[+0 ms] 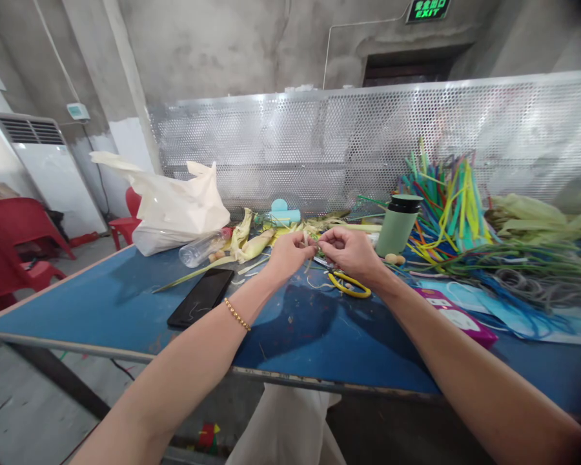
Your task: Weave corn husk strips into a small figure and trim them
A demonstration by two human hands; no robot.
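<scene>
My left hand (290, 253) and my right hand (349, 250) meet above the middle of the blue table (126, 290), fingertips pinched close together. Between them shows a bit of a thin pale strip, too small to make out well; its kind is unclear. Just below my right hand lie scissors with yellow handles (351, 285), their blades partly hidden by the hand. Behind and left of my left hand are pale green corn husks (256, 245). A black phone (201, 298) rests near my left forearm.
A white plastic bag (174, 206) and a clear bottle (201, 250) stand at left. To the right are a green cup (397, 226), bundles of coloured strips (458, 213), a magenta box (458, 316), blue masks (527, 316) and coiled cords. A perforated metal panel (281, 142) runs behind.
</scene>
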